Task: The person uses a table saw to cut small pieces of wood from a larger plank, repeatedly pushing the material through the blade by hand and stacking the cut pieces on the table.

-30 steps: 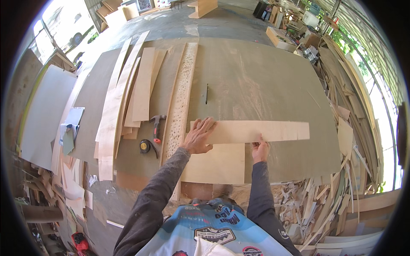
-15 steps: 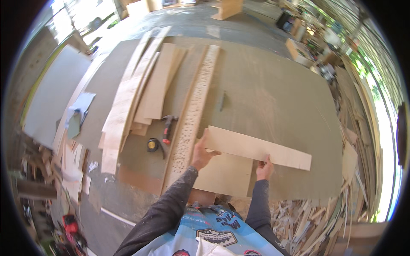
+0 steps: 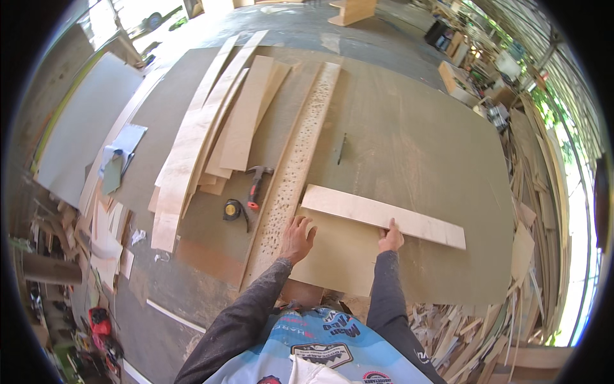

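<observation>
One long, flat plank of pale wood (image 3: pixel 358 208) slants over a broad greenish-brown worktop (image 3: pixel 435 153), along the far side of a rectangular cream-coloured sheet (image 3: pixel 336 256). The right hand (image 3: pixel 391 239) has a finger on its near edge, though I cannot tell whether it pinches; the left hand (image 3: pixel 296 240), fingers loosely spread, is beside a pale, dark-pocked board (image 3: pixel 293 169).

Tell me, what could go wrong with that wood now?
The short board might slip or swing, since only the right hand seems to hold it; the left hand looks free of it. Its bare edge could also give the right hand a splinter.
</observation>
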### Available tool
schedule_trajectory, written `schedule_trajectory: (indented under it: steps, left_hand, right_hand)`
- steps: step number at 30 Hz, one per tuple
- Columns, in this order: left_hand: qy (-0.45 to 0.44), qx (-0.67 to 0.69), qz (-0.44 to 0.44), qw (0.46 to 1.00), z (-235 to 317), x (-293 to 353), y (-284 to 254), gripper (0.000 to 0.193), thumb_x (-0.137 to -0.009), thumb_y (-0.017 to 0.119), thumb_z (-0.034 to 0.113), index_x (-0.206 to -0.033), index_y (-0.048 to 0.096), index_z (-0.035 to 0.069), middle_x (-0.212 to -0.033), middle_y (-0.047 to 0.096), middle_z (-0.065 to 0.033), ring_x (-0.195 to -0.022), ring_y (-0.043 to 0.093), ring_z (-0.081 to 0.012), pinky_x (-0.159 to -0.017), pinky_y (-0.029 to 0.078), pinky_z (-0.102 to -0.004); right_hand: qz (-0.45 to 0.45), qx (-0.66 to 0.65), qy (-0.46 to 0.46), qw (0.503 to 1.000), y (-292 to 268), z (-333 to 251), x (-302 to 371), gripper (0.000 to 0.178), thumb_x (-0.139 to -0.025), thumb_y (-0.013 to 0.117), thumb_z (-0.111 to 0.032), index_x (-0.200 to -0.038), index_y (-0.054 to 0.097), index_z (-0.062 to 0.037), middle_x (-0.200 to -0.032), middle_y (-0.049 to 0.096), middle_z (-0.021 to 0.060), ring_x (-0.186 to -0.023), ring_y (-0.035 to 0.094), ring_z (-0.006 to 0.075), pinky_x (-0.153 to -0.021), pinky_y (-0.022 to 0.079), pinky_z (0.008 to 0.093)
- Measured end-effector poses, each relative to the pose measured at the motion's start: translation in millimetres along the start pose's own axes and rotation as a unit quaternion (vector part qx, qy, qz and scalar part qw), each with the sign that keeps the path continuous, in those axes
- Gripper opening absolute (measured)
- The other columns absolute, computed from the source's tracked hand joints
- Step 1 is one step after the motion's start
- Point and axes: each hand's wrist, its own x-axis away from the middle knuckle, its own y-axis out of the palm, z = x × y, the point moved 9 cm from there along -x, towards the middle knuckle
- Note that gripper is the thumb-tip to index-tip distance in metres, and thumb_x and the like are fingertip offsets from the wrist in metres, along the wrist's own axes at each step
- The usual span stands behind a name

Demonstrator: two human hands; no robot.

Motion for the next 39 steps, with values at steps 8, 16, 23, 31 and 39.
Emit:
schedule_trajectory:
  steps: [8,16,23,31,39]
  left_hand:
    - [0.099,-0.171,-0.157,0.968,9,-13,77,0.081,-0.097,0.059,0.030,-0.161,0.016,0.006,-0.167,0.010,-0.0224,-0.155,0.010,-0.0407,-0.122,0.019,-0.0548]
    - [0.030,-0.225,-0.148,0.963,3,-21,81,0.077,-0.103,0.044,0.044,-0.159,0.019,-0.002,-0.167,0.012,-0.0240,-0.156,0.006,-0.0401,-0.123,0.014,-0.0564]
    - [0.005,-0.188,-0.080,0.979,-8,-21,74,0.070,-0.105,0.044,0.041,-0.154,0.028,-0.006,-0.163,0.025,-0.0232,-0.154,0.017,-0.0370,-0.124,0.016,-0.0509]
    - [0.128,-0.123,-0.025,0.984,-2,-14,78,0.049,-0.101,0.054,0.021,-0.145,0.046,0.000,-0.152,0.044,-0.0177,-0.144,0.037,-0.0343,-0.119,0.028,-0.0511]
    - [0.111,-0.149,-0.027,0.982,-3,-16,75,0.050,-0.096,0.055,0.017,-0.143,0.048,0.002,-0.145,0.047,-0.0193,-0.140,0.040,-0.0362,-0.116,0.029,-0.0546]
  right_hand:
    - [0.001,0.038,0.016,0.999,17,-13,-1,0.027,-0.088,0.077,-0.009,-0.108,0.065,0.0021,-0.105,0.068,0.0138,-0.087,0.070,0.0256,-0.066,0.061,0.0390]
    - [-0.149,0.471,0.098,0.864,22,-34,-29,0.037,-0.090,0.075,-0.026,-0.111,0.061,0.0019,-0.088,0.070,0.0125,-0.050,0.065,0.0237,-0.048,0.052,0.0345]
    - [-0.236,0.694,-0.437,0.521,85,-114,-1,0.075,-0.061,0.079,-0.006,-0.132,0.056,-0.0086,-0.140,0.056,0.0141,-0.128,0.054,0.0319,-0.102,0.046,0.0482]
    - [-0.352,0.770,-0.385,0.368,116,-89,-9,0.097,-0.054,0.080,-0.002,-0.143,0.045,-0.0127,-0.143,0.047,0.0116,-0.130,0.045,0.0354,-0.112,0.035,0.0516]
    - [-0.401,0.760,-0.373,0.351,99,-80,10,0.093,-0.052,0.080,-0.002,-0.139,0.047,-0.0057,-0.142,0.047,0.0136,-0.129,0.043,0.0388,-0.114,0.035,0.0501]
